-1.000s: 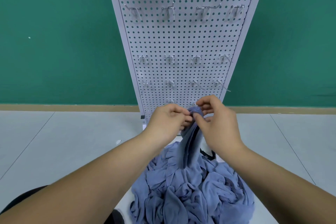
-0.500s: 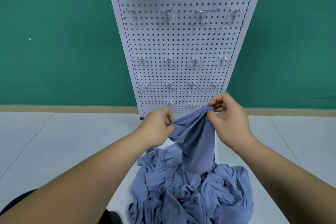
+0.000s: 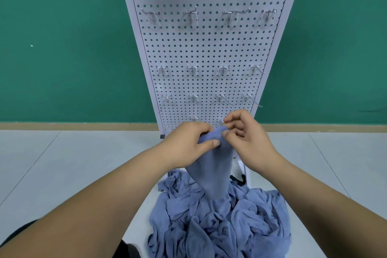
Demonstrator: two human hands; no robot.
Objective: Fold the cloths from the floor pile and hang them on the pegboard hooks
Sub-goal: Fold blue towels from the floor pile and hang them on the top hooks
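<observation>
A blue-grey cloth [image 3: 211,169] hangs from both my hands above the floor pile of blue-grey cloths [image 3: 219,222]. My left hand [image 3: 188,142] pinches its top edge between thumb and fingers. My right hand [image 3: 245,134] pinches the same edge just to the right, the two hands nearly touching. The cloth's lower end still reaches into the pile. Behind stands the white pegboard [image 3: 209,48] with rows of bare metal hooks [image 3: 191,14], its lowest hooks partly hidden by my hands.
A green wall [image 3: 62,48] with a tan skirting strip runs behind the pegboard. Pale floor tiles [image 3: 62,163] spread left and right of the pile. The pegboard's foot and a dark object [image 3: 238,178] sit just behind the pile. Something dark lies at the bottom left corner.
My hands held the cloth's top edge stretched apart half a second ago; now they have come back together at the middle, bunching the edge.
</observation>
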